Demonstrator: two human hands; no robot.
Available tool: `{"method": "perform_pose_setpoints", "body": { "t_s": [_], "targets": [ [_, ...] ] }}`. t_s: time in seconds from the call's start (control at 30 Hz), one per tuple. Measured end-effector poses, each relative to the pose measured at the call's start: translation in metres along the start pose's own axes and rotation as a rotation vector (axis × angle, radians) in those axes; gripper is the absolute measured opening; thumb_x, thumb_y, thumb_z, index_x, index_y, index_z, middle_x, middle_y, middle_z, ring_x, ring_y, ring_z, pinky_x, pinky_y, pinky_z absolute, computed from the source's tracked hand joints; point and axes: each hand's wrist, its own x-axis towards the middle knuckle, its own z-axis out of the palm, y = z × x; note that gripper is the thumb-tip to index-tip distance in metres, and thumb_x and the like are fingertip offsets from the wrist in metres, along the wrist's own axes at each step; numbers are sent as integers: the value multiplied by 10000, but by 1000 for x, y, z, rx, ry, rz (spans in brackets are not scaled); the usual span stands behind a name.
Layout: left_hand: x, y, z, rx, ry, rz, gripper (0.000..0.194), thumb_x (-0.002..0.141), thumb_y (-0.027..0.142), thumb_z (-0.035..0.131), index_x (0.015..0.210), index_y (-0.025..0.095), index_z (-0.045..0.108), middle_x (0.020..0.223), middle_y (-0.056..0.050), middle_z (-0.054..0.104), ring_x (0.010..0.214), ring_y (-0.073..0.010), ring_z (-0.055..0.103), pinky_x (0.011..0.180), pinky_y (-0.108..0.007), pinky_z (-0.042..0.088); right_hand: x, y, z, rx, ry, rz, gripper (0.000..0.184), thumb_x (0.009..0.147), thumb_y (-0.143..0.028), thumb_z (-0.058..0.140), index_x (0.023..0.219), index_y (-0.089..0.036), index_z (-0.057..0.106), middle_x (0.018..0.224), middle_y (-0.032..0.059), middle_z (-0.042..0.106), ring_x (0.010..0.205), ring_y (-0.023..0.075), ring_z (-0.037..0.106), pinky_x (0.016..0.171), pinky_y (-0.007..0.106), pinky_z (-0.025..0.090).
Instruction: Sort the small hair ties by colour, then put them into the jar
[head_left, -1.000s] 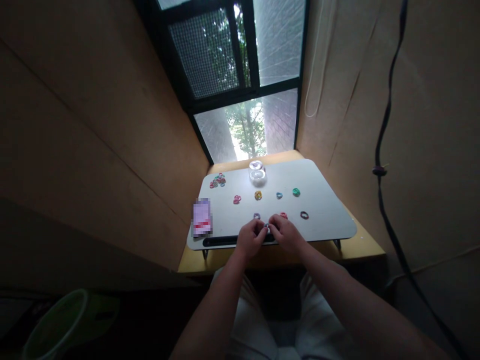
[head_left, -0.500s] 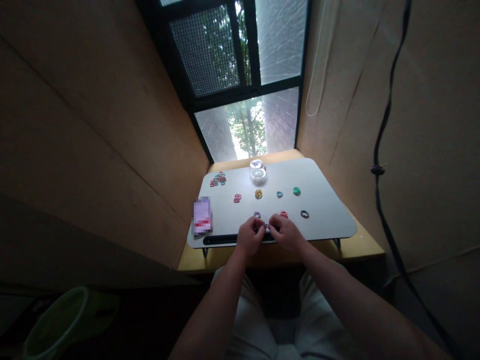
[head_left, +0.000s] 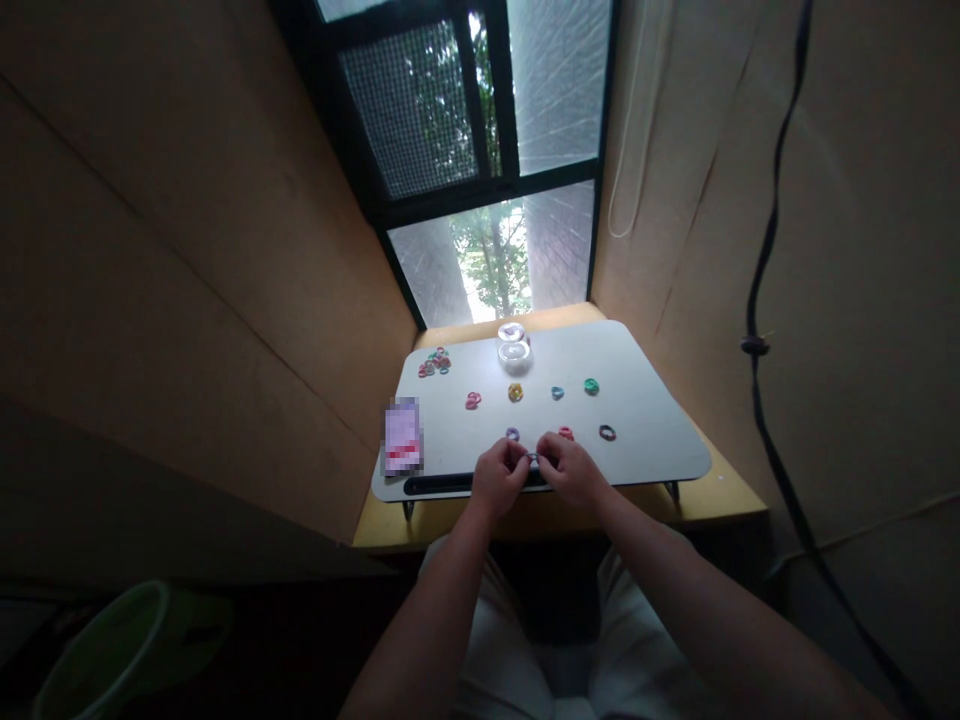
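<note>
Near the front edge of the white folding table, my left hand and my right hand are close together, fingers pinched. Between their fingertips is a small pale hair tie, mostly hidden. Just beyond the hands lie a purple hair tie and red hair ties, partly covered by the right hand. A dark hair tie lies further right. Farther back are pink hair ties, yellow ones, a blue one and green ones.
A mixed pile of hair ties sits at the back left. An open clear round container stands at the back. At left lies a blurred purple packet. A black ledge runs along the front edge. A green bin is low left.
The view has shifted slightly. Both hands stay together at the front edge, still pinching the small hair tie; the laid-out hair ties have not moved.
</note>
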Motion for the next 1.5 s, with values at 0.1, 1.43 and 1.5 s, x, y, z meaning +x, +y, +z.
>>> {"method": "perform_pose_setpoints", "body": {
  "t_s": [0.1,1.43,1.5],
  "targets": [
    [0,0,0,12,-2,5,115,821,297,607,784,188,603,667,17,602,607,-122,535,610,-238,405,0,-1,0,0,1,4,68,806,-182,523,749,-212,501,649,-28,522,588,135,462,574,265,357],
    [0,-6,-1,51,-58,44,177,851,351,599,798,183,617,630,31,559,571,-108,472,576,-233,362,3,8,3,13,-16,9,64,875,-211,496,814,-216,513,694,-22,548,642,151,503,629,280,375],
    [0,-6,0,49,-60,41,194,859,366,594,812,181,629,637,28,568,576,-108,479,579,-231,363,3,9,4,14,-19,0,64,872,-207,500,811,-212,518,692,-23,542,636,145,495,620,272,370]
  ]
}}
